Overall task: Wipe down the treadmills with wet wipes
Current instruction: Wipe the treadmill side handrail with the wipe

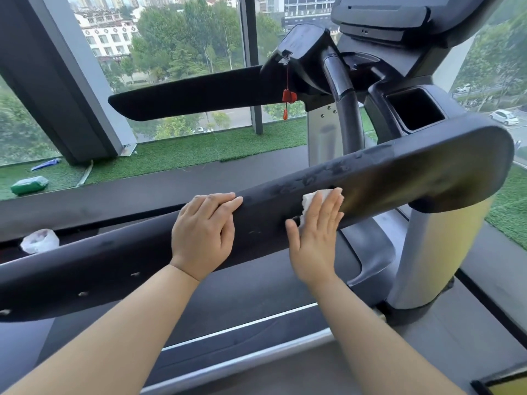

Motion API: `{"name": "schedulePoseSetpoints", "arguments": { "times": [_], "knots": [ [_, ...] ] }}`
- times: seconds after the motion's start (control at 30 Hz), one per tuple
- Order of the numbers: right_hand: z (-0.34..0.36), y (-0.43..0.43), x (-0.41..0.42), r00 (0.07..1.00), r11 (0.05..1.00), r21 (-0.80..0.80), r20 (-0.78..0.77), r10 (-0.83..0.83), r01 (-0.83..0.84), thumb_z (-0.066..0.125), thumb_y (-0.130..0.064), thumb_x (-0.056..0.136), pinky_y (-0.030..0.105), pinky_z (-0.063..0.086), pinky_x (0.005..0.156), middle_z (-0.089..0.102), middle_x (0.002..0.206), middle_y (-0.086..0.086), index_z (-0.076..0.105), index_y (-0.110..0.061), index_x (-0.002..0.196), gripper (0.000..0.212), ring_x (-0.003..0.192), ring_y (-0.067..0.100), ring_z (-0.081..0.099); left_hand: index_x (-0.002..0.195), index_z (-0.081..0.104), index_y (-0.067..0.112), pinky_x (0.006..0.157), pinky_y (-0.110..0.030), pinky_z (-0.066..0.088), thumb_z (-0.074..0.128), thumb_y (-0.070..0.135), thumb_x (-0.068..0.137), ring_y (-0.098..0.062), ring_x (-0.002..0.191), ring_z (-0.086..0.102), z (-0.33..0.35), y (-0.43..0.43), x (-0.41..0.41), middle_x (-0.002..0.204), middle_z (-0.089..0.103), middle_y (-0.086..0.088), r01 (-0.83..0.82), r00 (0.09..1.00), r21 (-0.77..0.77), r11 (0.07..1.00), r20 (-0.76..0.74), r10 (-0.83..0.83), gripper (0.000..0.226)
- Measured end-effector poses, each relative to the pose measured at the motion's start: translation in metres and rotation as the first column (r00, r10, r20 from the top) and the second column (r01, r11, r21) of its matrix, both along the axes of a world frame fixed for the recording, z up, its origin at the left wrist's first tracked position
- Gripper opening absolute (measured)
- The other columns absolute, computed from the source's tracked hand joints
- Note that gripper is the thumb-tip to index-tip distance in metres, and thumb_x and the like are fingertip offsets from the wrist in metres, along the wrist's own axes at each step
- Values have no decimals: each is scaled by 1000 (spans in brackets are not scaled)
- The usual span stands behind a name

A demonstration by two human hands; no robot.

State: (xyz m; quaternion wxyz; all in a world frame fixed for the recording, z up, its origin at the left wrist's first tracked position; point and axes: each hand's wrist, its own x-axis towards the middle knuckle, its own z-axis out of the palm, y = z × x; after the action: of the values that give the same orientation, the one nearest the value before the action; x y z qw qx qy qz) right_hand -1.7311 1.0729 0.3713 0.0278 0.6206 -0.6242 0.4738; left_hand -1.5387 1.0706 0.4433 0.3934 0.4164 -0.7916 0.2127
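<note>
Both hands lie flat on the near handrail [114, 266]: your left hand [204, 235] braces it, grip wide and empty; your right hand [316, 232] presses the wet wipe [312, 199] onto it, fingers straight. Keep pressure even, overlapping strokes along its whole length.

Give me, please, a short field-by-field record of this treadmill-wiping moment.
Left hand: rests flat on the near handrail, holding nothing
Right hand: presses a white wet wipe against the handrail, fingers straight
Handrail surface: black, damp streaks beyond the wipe
Green pack: on the artificial grass, far left
Safety key: red, hanging beside the console
</note>
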Motion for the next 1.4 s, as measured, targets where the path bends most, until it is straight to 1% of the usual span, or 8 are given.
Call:
{"name": "schedulePoseSetpoints", "arguments": {
  "times": [0.1, 0.33, 0.53, 0.73, 0.9, 1.1, 1.3, 1.4],
  "knots": [
    [6, 2, 13, 999, 1000, 24, 40, 2, -3, 14, -59, 99, 41, -11, 117, -18, 152, 19, -12, -8, 148, 76, 142, 24, -27, 105, 72, 11, 82, -33, 47, 48, 11, 88, -23, 87, 59, 0, 0, -2, 104, 68, -1, -9, 1000, 0, 1000, -7, 9, 29],
    [-9, 4, -6, 919, 993, -69, -388, 65, -99, 15, -55, 100, 40, -7, 119, -19, 158, 10, -9, -13, 151, 71, 146, 27, -13, 105, 72, 11, 79, -35, 49, 48, 11, 88, -23, 87, 59, 2, 2, -2, 104, 68, -1, 6, 1000, 24, 1000, -15, -6, 29],
    [5, 2, 3, 998, 1000, -7, -67, 15, -15, 17, -56, 100, 41, -9, 117, -16, 155, 19, -15, -13, 149, 73, 143, 27, -23, 105, 72, 11, 78, -35, 50, 49, 10, 88, -24, 85, 60, 2, 1, -3, 104, 68, -1, -2, 1000, 35, 999, -19, 3, 28],
    [-9, 6, -8, 936, 995, -14, -342, 89, -100, 15, -55, 100, 36, -9, 118, -18, 158, 9, -9, -15, 151, 69, 146, 23, -16, 105, 72, 11, 81, -33, 49, 50, 11, 88, -24, 85, 60, 2, 2, -3, 103, 69, -1, 3, 999, 38, 999, -33, -1, 28],
    [8, 7, 7, 994, 993, 113, 103, -34, 22, 12, -61, 96, 27, -17, 115, -24, 153, 8, -16, -12, 148, 76, 143, 17, -25, 106, 72, 12, 81, -33, 49, 48, 13, 88, -22, 86, 59, 0, -1, 0, 104, 68, 1, 21, 999, 58, 998, -37, -19, 29],
    [-18, 14, 31, 987, 999, 20, -153, 41, -38, 16, -53, 101, 35, -8, 118, -20, 157, 7, -14, -13, 150, 70, 146, 23, -16, 110, 70, 11, 85, -32, 45, 45, 15, 87, -19, 93, 54, 1, -2, 4, 106, 68, -1, 58, 998, 54, 997, -8, -58, 34],
    [2, 13, 47, 975, 990, 135, 217, -57, 28, 16, -60, 95, 34, -15, 117, -36, 149, -2, -24, -17, 144, 76, 140, 14, -31, 110, 70, 10, 87, -31, 41, 43, 15, 86, -19, 93, 51, 0, -3, 4, 106, 68, -2, 57, 998, 43, 997, 15, -57, 36],
    [-21, 24, 62, 998, 994, 101, -20, 54, -51, 14, -58, 99, 33, -14, 117, -34, 153, 0, -24, -17, 147, 74, 144, 24, -23, 110, 70, 10, 86, -32, 40, 43, 16, 86, -19, 93, 51, -2, -3, 4, 106, 68, -3, 52, 998, 32, 998, 27, -53, 37]
  ]
}}
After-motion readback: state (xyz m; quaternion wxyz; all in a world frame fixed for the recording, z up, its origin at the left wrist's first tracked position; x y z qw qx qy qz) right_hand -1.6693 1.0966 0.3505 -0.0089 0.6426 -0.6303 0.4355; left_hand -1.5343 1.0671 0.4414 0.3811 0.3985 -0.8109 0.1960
